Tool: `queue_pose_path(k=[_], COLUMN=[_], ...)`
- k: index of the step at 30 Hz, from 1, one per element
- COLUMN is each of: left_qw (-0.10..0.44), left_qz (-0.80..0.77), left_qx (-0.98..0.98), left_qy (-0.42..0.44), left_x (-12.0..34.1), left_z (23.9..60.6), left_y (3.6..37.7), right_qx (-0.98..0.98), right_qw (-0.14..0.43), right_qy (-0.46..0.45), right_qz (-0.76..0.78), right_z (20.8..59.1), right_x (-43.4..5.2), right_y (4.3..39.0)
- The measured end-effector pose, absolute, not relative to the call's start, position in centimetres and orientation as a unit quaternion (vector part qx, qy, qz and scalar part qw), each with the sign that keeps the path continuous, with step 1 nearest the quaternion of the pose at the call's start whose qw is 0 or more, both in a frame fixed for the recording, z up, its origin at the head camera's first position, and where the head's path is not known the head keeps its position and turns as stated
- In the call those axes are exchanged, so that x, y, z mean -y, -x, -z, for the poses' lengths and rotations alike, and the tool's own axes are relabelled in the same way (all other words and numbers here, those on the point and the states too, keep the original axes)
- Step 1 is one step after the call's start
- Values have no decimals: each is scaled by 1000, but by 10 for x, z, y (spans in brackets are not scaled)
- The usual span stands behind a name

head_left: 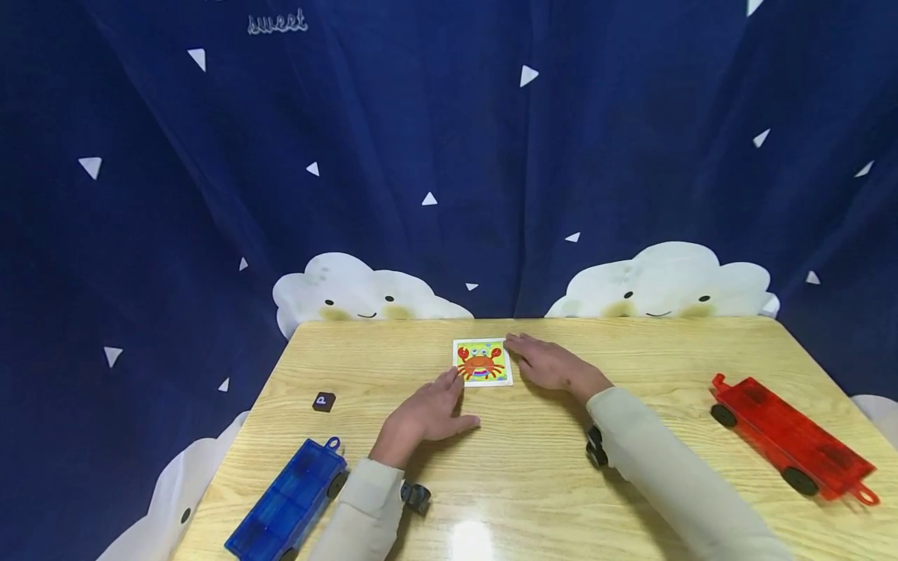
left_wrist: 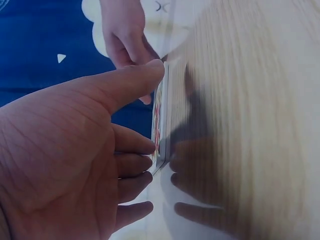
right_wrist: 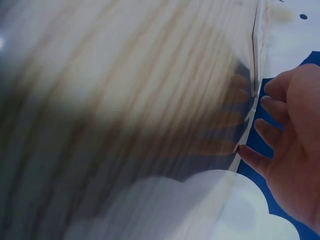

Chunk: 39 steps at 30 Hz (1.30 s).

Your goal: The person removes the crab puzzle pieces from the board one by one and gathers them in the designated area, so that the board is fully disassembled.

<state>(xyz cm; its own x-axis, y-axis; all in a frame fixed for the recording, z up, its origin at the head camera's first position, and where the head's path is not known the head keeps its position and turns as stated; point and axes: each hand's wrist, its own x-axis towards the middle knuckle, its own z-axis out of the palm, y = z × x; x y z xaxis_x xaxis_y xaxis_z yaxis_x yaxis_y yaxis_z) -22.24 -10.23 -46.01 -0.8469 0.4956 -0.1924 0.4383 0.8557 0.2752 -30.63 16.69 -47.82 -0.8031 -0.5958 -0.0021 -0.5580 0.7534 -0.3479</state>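
A square crab picture card [head_left: 481,364] with a white border lies flat on the wooden table, near its far edge. My left hand [head_left: 429,410] reaches to the card's lower left corner, fingers extended and thumb spread away. In the left wrist view, those fingertips are right at the edge of the card [left_wrist: 161,125], which shows as a thin slab from the side. From the other side, my right hand [head_left: 550,363] has its fingertips at the card's upper right edge. The right wrist view shows its fingers [right_wrist: 272,132] loosely bent, close over the tabletop.
A small dark block with a letter P [head_left: 323,401] sits left on the table [head_left: 533,483]. A blue toy wagon [head_left: 291,499] stands at the front left, a red toy wagon [head_left: 793,436] at the right. A dark blue curtain [head_left: 449,140] with clouds hangs behind.
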Motion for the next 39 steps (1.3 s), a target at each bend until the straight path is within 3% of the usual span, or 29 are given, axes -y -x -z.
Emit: queue_pose_path(k=[24,39], left_qw=[134,128], left_qz=[-73,-55], left_qx=[-960,-951], left_qy=[-237,-277], left_x=[104,112], left_z=[461,459], left_y=[217,176], right_qx=[-939,-928], right_qw=[77,75], right_qy=[302,328], right_qz=[142,159], right_z=[475,470], right_x=[-162,-169], right_y=[299,261])
